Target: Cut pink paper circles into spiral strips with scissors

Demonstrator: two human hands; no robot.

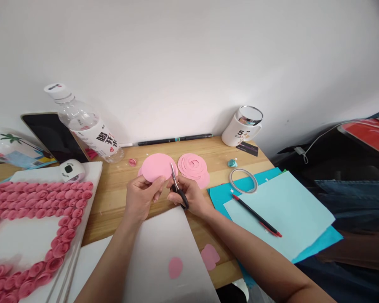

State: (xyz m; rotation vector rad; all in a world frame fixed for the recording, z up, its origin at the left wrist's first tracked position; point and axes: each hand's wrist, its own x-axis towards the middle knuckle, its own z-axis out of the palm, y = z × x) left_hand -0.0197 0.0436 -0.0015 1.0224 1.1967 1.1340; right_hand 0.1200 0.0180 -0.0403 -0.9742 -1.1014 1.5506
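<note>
A round pink paper disc [157,167] is pinched by my left hand [141,194], thumb on top and fingers beneath. My right hand [189,195] grips black-handled scissors [181,196], their blades pointing up at the disc's right edge; whether paper lies between the blades I cannot tell. Just right of the blades lies a pink paper cut into a spiral [192,165], on top of more pink paper. A small rolled pink paper rose [132,162] sits left of the disc. A pink paper scrap [176,267] rests on a white board [164,244] below my hands.
At left, rows of pink paper roses [61,248] cover a white panel. A clear bottle [88,126] and a phone [55,136] stand behind it. A white mug [241,126] is at the wall. Right, a tape roll [255,185] and a pen [255,215] lie on blue paper sheets [303,210].
</note>
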